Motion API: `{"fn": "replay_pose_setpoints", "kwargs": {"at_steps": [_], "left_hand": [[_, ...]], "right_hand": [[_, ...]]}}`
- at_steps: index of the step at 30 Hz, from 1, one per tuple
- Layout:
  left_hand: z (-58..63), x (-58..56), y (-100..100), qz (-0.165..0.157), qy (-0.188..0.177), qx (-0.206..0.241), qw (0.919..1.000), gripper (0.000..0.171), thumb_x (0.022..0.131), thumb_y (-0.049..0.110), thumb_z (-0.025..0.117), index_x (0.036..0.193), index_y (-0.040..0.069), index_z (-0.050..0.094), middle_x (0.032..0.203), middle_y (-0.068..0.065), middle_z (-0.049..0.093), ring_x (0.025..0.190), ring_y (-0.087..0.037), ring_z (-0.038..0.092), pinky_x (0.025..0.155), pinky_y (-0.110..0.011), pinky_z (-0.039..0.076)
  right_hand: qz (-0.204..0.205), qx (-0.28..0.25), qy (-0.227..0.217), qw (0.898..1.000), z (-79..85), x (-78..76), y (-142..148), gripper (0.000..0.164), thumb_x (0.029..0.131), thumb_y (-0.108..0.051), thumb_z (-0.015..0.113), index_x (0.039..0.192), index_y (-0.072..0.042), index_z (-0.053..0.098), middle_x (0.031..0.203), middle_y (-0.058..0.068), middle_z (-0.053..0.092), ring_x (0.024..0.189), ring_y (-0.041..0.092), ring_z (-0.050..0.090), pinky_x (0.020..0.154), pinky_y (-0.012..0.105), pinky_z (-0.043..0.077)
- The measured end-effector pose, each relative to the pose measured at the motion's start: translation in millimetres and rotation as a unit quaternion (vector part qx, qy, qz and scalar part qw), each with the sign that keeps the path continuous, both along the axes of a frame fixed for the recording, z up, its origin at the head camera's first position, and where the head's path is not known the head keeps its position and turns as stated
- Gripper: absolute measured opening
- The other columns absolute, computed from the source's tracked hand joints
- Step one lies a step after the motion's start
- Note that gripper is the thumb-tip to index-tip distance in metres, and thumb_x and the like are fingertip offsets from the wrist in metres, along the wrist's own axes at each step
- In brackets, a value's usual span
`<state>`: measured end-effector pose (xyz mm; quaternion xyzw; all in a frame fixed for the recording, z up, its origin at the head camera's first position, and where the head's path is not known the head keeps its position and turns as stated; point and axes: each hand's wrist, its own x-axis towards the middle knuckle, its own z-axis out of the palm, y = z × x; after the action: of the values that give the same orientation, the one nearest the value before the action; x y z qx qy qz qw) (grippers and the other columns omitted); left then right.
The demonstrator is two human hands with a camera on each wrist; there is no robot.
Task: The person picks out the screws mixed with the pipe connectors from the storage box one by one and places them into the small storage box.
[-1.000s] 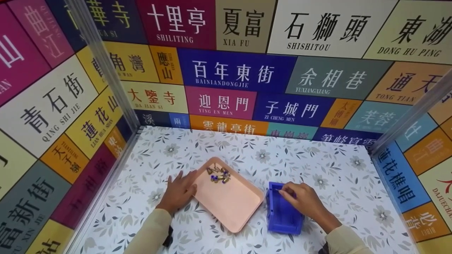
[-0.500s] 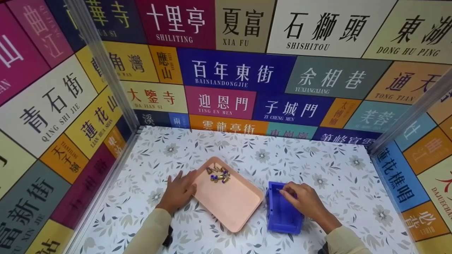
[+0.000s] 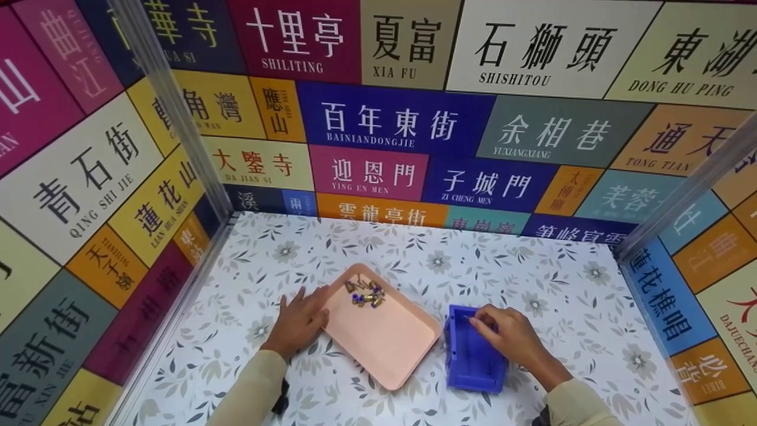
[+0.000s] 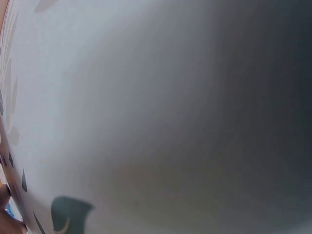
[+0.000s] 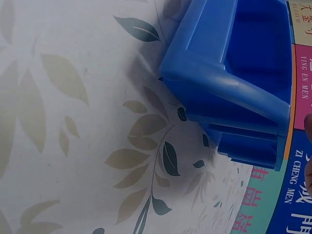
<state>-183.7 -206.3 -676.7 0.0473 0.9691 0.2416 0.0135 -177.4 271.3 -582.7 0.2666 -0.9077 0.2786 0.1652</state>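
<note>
The right hand [image 3: 510, 334] pinches a small item [image 3: 466, 318], too tiny to identify, between its fingers, above the far part of the blue plastic bin [image 3: 478, 382], whose long axis runs near to far. Just left, the peach tray [image 3: 381, 343] slants from far left to near right. Brass-coloured fittings [image 3: 374, 296] heap at its far end, nearer the left hand [image 3: 300, 319], whose fingers spread at the left rim.

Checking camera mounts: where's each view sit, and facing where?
Head: on head, facing forward and down; left hand, right hand, sleeves, tray, bin.
Left wrist: on wrist, facing table close-up; bit of hand lower left.
Right wrist: on wrist, facing bin and wall; fingers at right edge.
Shared: head and right wrist show bin and wall.
</note>
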Motion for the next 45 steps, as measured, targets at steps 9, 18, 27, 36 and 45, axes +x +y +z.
{"fn": "replay_pose_setpoints", "kwargs": {"at_steps": [9, 18, 27, 36, 45], "left_hand": [[-0.2, 1.6, -1.6, -0.002, 0.000, 0.007, 1.0000, 0.059, 0.106, 0.056, 0.036, 0.161, 0.043, 0.023, 0.164, 0.015, 0.035, 0.158, -0.031, 0.021, 0.125, -0.067, 0.001], [-2.0, 1.7, 0.5, 0.013, -0.010, -0.008, 0.9998, 0.059, 0.105, 0.059, 0.035, 0.160, 0.047, 0.021, 0.163, 0.019, 0.035, 0.159, -0.029, 0.021, 0.125, -0.067, 0.002], [0.9, 0.9, 3.0, 0.017, -0.019, -0.010, 0.9996, 0.060, 0.104, 0.060, 0.035, 0.161, 0.046, 0.020, 0.165, 0.019, 0.032, 0.160, -0.026, 0.016, 0.126, -0.064, -0.002], [2.6, 1.7, 3.0, 0.015, -0.015, -0.002, 0.9998, 0.060, 0.104, 0.060, 0.035, 0.161, 0.045, 0.021, 0.165, 0.019, 0.033, 0.160, -0.026, 0.017, 0.126, -0.064, -0.001], [3.6, -0.2, 0.8, 0.000, -0.018, -0.013, 0.9997, 0.060, 0.105, 0.060, 0.034, 0.162, 0.045, 0.019, 0.165, 0.016, 0.032, 0.159, -0.029, 0.018, 0.125, -0.066, 0.002]], "right_hand": [[-0.002, 0.002, -0.007, 1.000, 0.3, 0.4, -0.1, 0.017, 0.089, -0.017, 0.080, 0.085, -0.025, 0.066, 0.071, -0.024, 0.057, 0.064, -0.006, 0.049, 0.057, 0.021, 0.045], [0.006, -0.001, -0.010, 1.000, 0.1, 0.8, 1.5, 0.017, 0.089, -0.016, 0.079, 0.085, -0.025, 0.066, 0.071, -0.024, 0.056, 0.062, -0.008, 0.049, 0.055, 0.020, 0.046], [-0.001, -0.002, -0.011, 1.000, 1.3, 0.5, 2.4, 0.017, 0.089, -0.016, 0.079, 0.085, -0.024, 0.065, 0.071, -0.024, 0.054, 0.062, -0.006, 0.047, 0.055, 0.020, 0.044], [0.001, -0.004, -0.017, 1.000, 1.2, 0.3, 4.4, 0.016, 0.090, -0.017, 0.079, 0.086, -0.024, 0.066, 0.071, -0.025, 0.055, 0.062, -0.007, 0.048, 0.056, 0.020, 0.044], [0.020, -0.007, 0.008, 1.000, -2.9, -2.8, 8.3, 0.018, 0.089, -0.013, 0.080, 0.086, -0.023, 0.065, 0.069, -0.024, 0.051, 0.060, -0.007, 0.045, 0.053, 0.019, 0.041]]}}
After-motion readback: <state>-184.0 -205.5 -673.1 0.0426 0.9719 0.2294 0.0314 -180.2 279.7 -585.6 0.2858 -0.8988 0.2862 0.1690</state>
